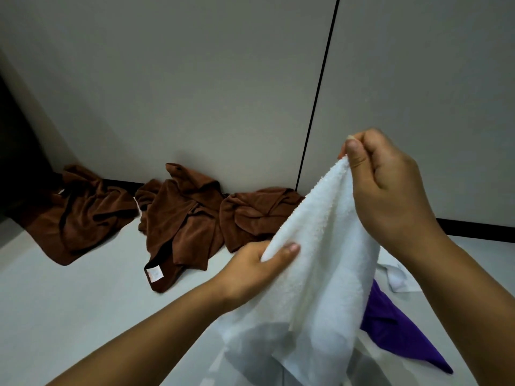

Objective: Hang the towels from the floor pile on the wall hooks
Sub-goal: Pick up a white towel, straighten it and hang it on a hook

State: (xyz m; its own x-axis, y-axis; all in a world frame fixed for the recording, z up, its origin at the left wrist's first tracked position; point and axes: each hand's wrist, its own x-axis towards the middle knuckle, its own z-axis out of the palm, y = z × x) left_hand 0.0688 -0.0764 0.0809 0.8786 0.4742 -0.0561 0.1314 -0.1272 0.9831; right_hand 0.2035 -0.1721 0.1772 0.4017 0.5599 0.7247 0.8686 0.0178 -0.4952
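Both hands hold up one white towel (315, 263), the right hand (390, 185) pinching its top corner and the left hand (256, 268) gripping its edge, while three brown towels (181, 215) lie crumpled on the floor (69, 302) against the wall (167, 79).
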